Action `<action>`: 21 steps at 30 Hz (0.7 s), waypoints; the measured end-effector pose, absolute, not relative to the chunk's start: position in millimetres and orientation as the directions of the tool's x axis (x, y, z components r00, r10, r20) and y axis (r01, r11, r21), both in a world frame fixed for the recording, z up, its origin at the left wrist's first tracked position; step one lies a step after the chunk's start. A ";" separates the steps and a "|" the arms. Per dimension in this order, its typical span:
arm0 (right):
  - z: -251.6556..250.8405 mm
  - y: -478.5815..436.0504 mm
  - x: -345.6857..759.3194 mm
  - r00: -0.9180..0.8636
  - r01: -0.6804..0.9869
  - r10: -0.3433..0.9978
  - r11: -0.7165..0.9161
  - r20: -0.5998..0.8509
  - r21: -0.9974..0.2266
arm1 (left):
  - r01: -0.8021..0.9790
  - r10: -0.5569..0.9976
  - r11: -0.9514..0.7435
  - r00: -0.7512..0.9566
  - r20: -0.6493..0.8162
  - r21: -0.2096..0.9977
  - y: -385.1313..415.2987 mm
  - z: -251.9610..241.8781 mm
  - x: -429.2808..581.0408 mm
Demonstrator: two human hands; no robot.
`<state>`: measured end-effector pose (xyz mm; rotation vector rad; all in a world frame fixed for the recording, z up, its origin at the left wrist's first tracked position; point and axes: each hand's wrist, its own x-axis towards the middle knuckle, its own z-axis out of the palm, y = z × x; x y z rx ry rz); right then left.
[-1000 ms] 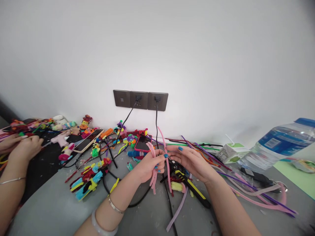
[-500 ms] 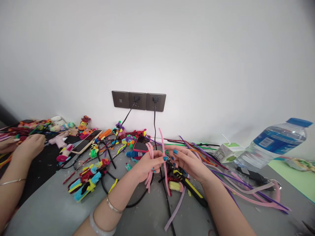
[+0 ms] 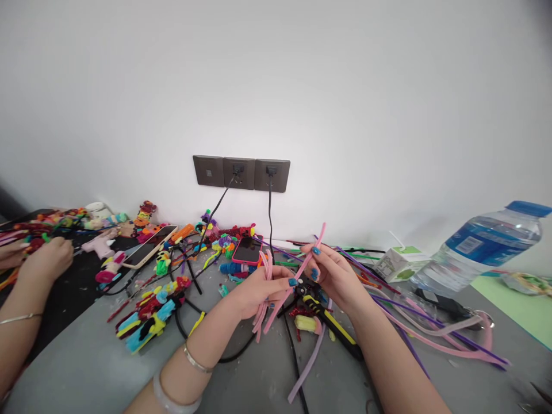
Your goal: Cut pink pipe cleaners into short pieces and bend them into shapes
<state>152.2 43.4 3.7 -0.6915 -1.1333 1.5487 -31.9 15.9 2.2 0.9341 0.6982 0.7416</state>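
Note:
My left hand (image 3: 261,292) is closed around a bundle of short pink pipe cleaners (image 3: 260,322). Its thumb and fingertips also pinch a single pink pipe cleaner (image 3: 305,261), which slants up to the right. Higher on that same piece, my right hand (image 3: 334,270) grips it between thumb and fingers. Beneath my right hand lie pliers (image 3: 330,322) with black and yellow handles, the head partly hidden. A pale yellow fuzzy piece (image 3: 307,324) and a lilac pipe cleaner (image 3: 307,374) rest beside them.
Pipe-cleaner figures (image 3: 150,316) and a phone (image 3: 150,246) lie to the left, near another person's hand (image 3: 49,259). A pink-edged phone (image 3: 247,250) lies at the back. To the right are loose long pipe cleaners (image 3: 431,339), a drink carton (image 3: 399,263) and a leaning water bottle (image 3: 478,247).
The single pink pipe cleaner has tilted from nearly upright to slanting right. My right hand has risen slightly and now holds its upper part.

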 end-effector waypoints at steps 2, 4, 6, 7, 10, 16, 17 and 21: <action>3.5 46.0 154.1 -0.209 -0.432 0.969 0.032 0.135 -0.901 | -0.263 0.815 0.396 0.541 -0.205 0.880 17.3 1.2 -31.5; 3.2 48.6 156.3 -0.152 -0.461 0.978 0.057 0.142 -0.886 | -0.287 0.806 0.438 0.546 -0.230 0.852 18.1 -0.3 -29.9; 2.8 50.7 158.1 -0.132 -0.497 0.982 0.051 0.133 -0.866 | -0.325 0.794 0.485 0.553 -0.253 0.812 18.3 -2.2 -27.1; 2.8 51.3 158.6 -0.133 -0.511 0.983 0.042 0.128 -0.858 | -0.351 0.792 0.500 0.556 -0.254 0.792 18.1 -3.2 -25.4; 3.1 50.9 158.1 -0.152 -0.534 0.980 0.028 0.128 -0.845 | -0.440 0.802 0.512 0.553 -0.227 0.738 17.0 -5.3 -20.3; 2.7 43.5 151.6 -0.355 -0.402 0.931 -0.068 0.087 -0.913 | -0.445 0.764 0.578 0.589 -0.263 0.684 13.1 -4.6 -12.4; 2.3 42.6 150.5 -0.391 -0.366 0.917 -0.074 0.081 -0.927 | -0.431 0.766 0.572 0.586 -0.265 0.698 12.3 -4.5 -11.1; 2.0 42.1 148.5 -0.402 -0.331 0.913 -0.068 0.075 -0.941 | -0.346 0.776 0.534 0.564 -0.284 0.771 8.6 -5.1 -6.8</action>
